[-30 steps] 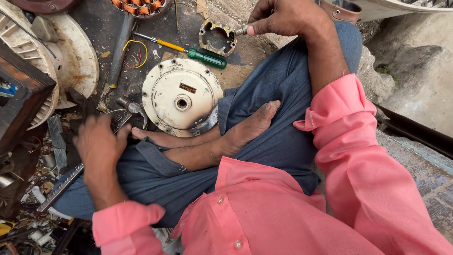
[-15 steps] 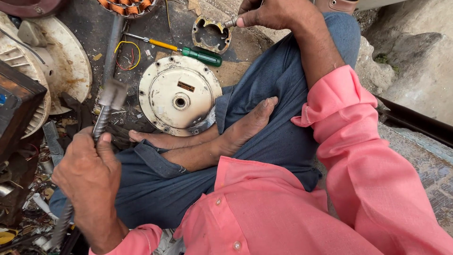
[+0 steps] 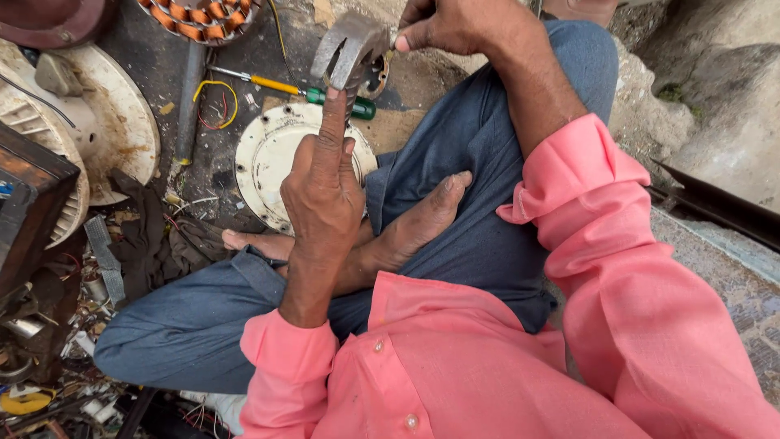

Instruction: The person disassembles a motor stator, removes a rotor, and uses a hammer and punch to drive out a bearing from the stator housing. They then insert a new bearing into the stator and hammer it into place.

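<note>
A dirty concrete floor (image 3: pixel 422 85) serves as the work place, littered with motor parts and scrap, and a person in a pink shirt and blue trousers sits cross-legged on it, one bare foot tucked over the other leg.

The left hand (image 3: pixel 323 191) is closed round the ribbed shaft of a steel claw hammer (image 3: pixel 349 50), index finger laid straight up along the shaft, probably to steady the aim. The hammer head is raised at about twelve o'clock from that hand, with its shaft upright.

The right hand (image 3: pixel 455 26), at one o'clock from the left, is closed in a pinch, thumb and fingers pressed together just beside the hammer head; what it pinches is too small to tell. Behind the hammer head a small dark round metal housing (image 3: pixel 375 75) lies on the floor, mostly hidden.

Just beyond the knees, at ten o'clock from the left hand, lies a round cream-white metal motor cover (image 3: pixel 272 158), flat on the floor within easy reach. A screwdriver with a yellow and green handle (image 3: pixel 305 88) lies at its far edge, beside a loop of yellow and red wire (image 3: pixel 215 104). At the top edge sits a stator ring with copper windings (image 3: pixel 199 15). Far left, a white ribbed fan casing (image 3: pixel 81 138) lies partly under a dark box.
</note>
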